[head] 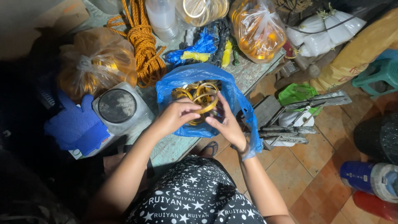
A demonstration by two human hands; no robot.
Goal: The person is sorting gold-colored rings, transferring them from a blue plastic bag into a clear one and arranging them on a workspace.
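Both hands, left hand [176, 116] and right hand [226, 124], pinch one yellow ring [206, 108] between them, above blue bag [188, 76] mouth.

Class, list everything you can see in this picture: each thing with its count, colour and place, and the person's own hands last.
blue plastic bag: one, blue, open at the table edge, centre
rings: several, yellow, inside the blue bag
rope: one coil, orange, top left of the bag
jar: one, clear with dark lid, left of the bag
glove: one, blue, far left
clear bags: two, holding orange-yellow contents, top right and left
stool: one, green, right edge
left hand: on the rings at the bag mouth
right hand: gripping a ring
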